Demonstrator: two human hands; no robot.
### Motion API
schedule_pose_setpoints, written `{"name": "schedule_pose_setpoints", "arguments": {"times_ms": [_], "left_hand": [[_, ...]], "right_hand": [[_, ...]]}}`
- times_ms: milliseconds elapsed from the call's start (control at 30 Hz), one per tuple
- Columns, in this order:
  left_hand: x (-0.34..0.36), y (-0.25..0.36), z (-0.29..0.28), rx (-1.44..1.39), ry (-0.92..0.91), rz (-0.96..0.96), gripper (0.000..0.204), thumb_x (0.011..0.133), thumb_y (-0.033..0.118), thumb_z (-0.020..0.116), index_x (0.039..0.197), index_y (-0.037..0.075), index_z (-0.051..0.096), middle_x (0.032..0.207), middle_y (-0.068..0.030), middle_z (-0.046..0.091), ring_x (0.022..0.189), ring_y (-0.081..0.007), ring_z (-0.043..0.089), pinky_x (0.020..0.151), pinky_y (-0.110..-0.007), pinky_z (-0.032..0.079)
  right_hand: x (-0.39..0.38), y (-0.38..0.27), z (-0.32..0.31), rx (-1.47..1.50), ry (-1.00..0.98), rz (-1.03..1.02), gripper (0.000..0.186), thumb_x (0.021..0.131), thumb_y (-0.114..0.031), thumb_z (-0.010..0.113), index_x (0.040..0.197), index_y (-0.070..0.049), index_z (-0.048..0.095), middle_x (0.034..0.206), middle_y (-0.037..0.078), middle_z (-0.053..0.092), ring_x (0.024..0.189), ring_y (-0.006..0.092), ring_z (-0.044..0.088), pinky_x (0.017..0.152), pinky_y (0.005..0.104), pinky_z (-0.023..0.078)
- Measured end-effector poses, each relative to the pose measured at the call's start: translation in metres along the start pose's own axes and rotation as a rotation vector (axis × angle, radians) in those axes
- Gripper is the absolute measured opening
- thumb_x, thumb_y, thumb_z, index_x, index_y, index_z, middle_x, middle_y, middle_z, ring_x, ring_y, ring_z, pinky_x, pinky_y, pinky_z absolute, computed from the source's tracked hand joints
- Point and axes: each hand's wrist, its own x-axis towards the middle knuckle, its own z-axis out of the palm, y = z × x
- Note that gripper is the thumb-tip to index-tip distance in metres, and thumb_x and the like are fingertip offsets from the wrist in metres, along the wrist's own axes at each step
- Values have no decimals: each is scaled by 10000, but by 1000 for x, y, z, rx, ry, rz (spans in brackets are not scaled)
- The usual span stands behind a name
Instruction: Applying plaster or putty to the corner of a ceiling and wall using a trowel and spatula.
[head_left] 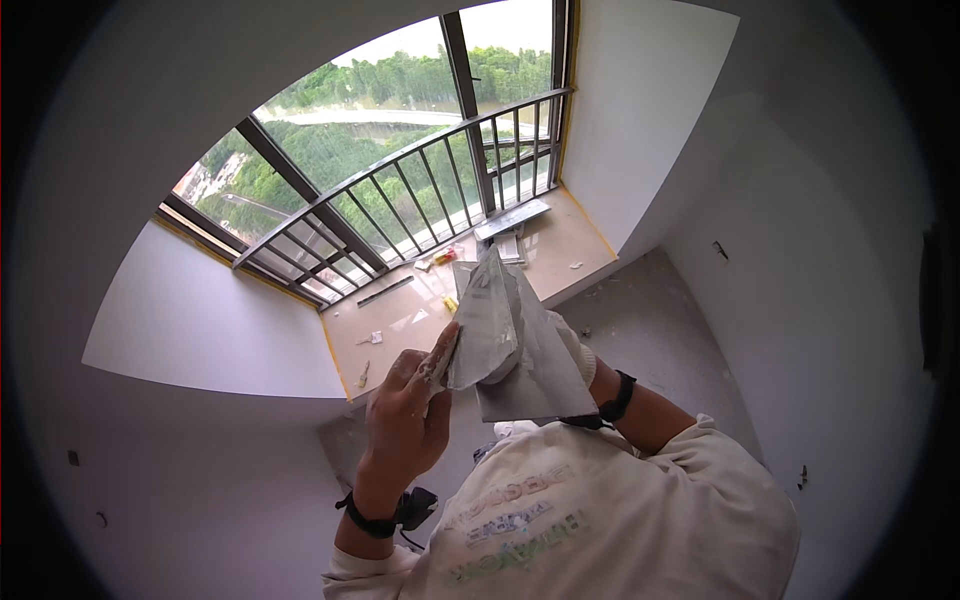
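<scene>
My left hand (pixel 405 410), with pale residue on it, has its fingers closed on the left edge of a smeared, grey triangular blade (pixel 480 310). That blade lies over a wider flat metal plate (pixel 535 380) in front of my body. Behind the plate's right side is my right hand (pixel 574 345), apparently in a white glove; its fingers are hidden by the metal. A black band circles each wrist.
A railed window (pixel 420 190) has a wide sill (pixel 350 340) edged with yellow tape, holding metal tools (pixel 512 220), small packets (pixel 440 257) and scraps. White walls (pixel 720 310) surround me, and a dusty floor (pixel 655 320) shows below the sill.
</scene>
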Motion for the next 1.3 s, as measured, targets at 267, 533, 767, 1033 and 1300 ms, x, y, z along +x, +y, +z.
{"name": "schedule_pose_setpoints", "arguments": {"times_ms": [267,533,767,1033,1300], "left_hand": [[-46,-9,-37,136,-139,61,555,819,-64,608,1361,59,597,959,-125,642,692,-224,630,636,-337,518],[-54,-41,-16,-1249,-395,-580,402,918,205,652,1203,-64,560,859,-173,648,570,-203,581,517,-313,467],[-12,-5,17,-1517,-83,-478,344,1032,245,517,1279,13,457,874,-93,574,521,-137,523,465,-273,460],[-17,18,29,-1292,43,-589,245,1044,209,499,1208,29,471,858,-100,587,536,-133,532,483,-273,456],[-20,-33,-21,-1396,-601,-428,300,987,139,572,1184,-87,552,898,-166,638,575,-131,527,545,-275,440]], "right_hand": [[6,-26,-33,292,72,-98,258,811,-203,703,978,-32,610,865,120,603,673,278,575,603,405,481],[17,-54,-73,1455,-9,219,179,800,-172,620,858,-33,523,702,63,443,520,201,380,464,365,300],[21,-55,-67,1159,30,106,145,780,-58,612,879,-22,513,744,126,460,610,266,446,548,455,353],[10,-46,-46,957,307,-4,254,757,163,508,935,-15,543,869,113,508,804,256,508,777,467,454],[21,-17,-103,1512,89,69,246,863,-258,664,936,-57,542,720,94,519,580,219,510,529,422,449]]}}
